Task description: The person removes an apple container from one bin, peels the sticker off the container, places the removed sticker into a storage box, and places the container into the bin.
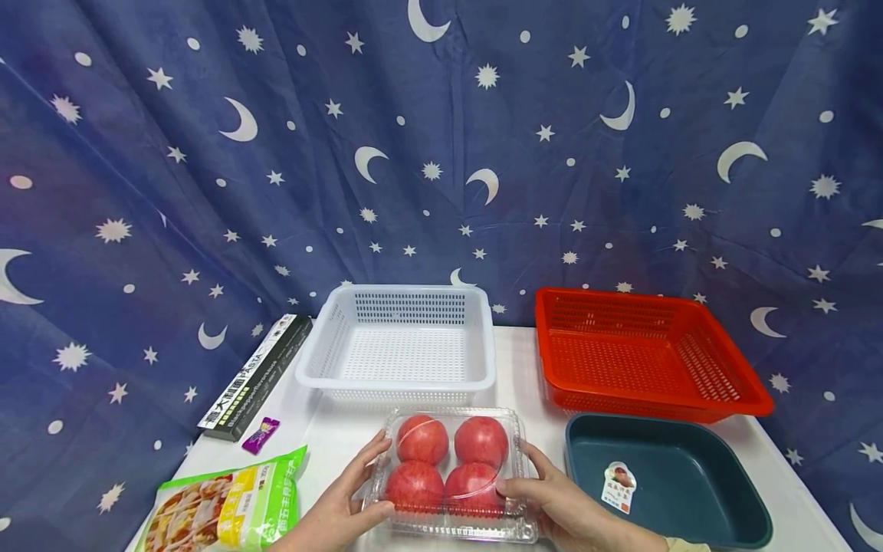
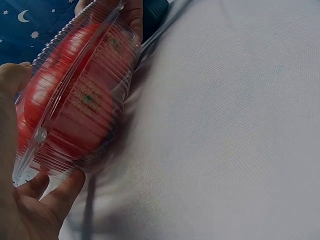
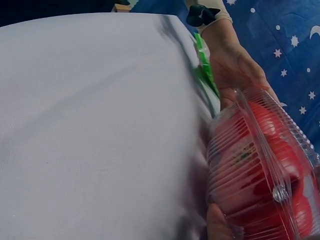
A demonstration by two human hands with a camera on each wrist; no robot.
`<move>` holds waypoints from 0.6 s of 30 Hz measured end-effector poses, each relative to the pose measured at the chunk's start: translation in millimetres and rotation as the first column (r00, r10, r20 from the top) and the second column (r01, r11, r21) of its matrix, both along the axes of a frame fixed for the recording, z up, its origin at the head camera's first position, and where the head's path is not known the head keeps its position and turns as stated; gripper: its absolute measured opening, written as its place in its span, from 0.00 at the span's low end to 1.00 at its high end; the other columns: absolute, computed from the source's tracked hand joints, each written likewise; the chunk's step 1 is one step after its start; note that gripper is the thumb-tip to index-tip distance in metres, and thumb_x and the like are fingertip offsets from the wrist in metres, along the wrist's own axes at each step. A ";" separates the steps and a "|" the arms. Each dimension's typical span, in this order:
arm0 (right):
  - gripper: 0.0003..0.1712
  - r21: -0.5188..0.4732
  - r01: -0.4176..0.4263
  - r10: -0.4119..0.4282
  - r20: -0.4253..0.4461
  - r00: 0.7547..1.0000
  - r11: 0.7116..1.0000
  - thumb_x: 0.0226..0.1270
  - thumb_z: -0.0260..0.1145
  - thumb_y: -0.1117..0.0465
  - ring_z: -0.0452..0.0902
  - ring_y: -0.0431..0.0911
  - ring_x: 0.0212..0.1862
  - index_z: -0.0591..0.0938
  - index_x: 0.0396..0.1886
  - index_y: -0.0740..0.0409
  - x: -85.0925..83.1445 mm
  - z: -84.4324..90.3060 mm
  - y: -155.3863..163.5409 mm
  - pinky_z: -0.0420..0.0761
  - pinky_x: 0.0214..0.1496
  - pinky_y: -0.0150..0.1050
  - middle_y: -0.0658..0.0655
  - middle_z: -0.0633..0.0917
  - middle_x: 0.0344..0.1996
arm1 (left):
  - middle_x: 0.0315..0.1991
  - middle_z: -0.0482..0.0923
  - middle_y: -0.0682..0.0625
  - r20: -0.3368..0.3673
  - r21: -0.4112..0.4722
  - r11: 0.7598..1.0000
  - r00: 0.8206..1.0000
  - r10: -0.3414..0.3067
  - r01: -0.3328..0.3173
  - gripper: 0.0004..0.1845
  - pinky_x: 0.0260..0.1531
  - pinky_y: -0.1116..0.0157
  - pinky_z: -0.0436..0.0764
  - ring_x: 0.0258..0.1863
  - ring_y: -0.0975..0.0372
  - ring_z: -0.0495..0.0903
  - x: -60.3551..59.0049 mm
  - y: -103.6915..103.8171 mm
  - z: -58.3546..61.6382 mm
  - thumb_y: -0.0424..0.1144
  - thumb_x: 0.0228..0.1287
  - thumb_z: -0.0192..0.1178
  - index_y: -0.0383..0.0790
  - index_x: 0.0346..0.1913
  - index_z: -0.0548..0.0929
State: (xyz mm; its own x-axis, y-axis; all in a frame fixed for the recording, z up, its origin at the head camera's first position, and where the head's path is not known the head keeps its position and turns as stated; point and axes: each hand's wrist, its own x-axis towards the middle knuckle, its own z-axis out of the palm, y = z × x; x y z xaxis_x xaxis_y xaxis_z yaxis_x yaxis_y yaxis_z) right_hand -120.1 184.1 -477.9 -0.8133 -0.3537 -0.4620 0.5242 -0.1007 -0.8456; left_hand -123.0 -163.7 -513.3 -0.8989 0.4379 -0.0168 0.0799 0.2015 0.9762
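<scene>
A clear plastic clamshell box (image 1: 458, 529) stands at the front middle of the white table, just before the white basket. Several red apples (image 1: 422, 439) show through its lid. My left hand (image 1: 345, 502) grips the box's left side, thumb at the near corner; in the left wrist view its fingertips (image 2: 74, 181) press the box's lower side. On the opposite side my right hand (image 1: 562, 498) holds the box, its thumb over the lid. The right wrist view shows the ribbed side wall (image 3: 240, 165) of the box, with one fingertip (image 3: 217, 220) under it.
Behind the box stand a white basket (image 1: 396, 385) and a red basket (image 1: 648, 406). A dark teal basin (image 1: 717, 491) bearing a sticker (image 1: 618, 487) is at right. Leftward lie a black-and-white pasta box (image 1: 258, 376), a purple wrapped packet (image 1: 260, 435) and a green-and-yellow food bag (image 1: 228, 502).
</scene>
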 end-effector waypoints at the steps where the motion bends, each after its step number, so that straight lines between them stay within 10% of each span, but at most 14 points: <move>1: 0.57 0.004 0.002 -0.002 -0.001 1.000 1.000 0.67 0.68 0.56 0.82 0.54 0.49 0.38 0.82 0.55 0.0 -0.3 -0.3 0.84 0.54 0.55 0.69 0.75 0.59 | 0.83 0.39 0.47 -0.001 -0.001 1.000 1.000 -0.001 0.001 0.42 0.63 0.41 0.73 0.75 0.32 0.52 -0.2 0.0 0.0 0.36 0.70 0.66 0.50 0.81 0.55; 18: 0.53 0.029 0.001 -0.001 -0.004 1.000 1.000 0.69 0.64 0.56 0.79 0.56 0.51 0.40 0.82 0.55 3.9 0.2 1.5 0.83 0.56 0.58 0.71 0.72 0.62 | 0.83 0.44 0.42 -0.116 0.033 0.998 0.992 -0.057 0.061 0.41 0.54 0.62 0.81 0.72 0.37 0.63 2.7 -4.8 5.6 0.31 0.72 0.62 0.46 0.82 0.54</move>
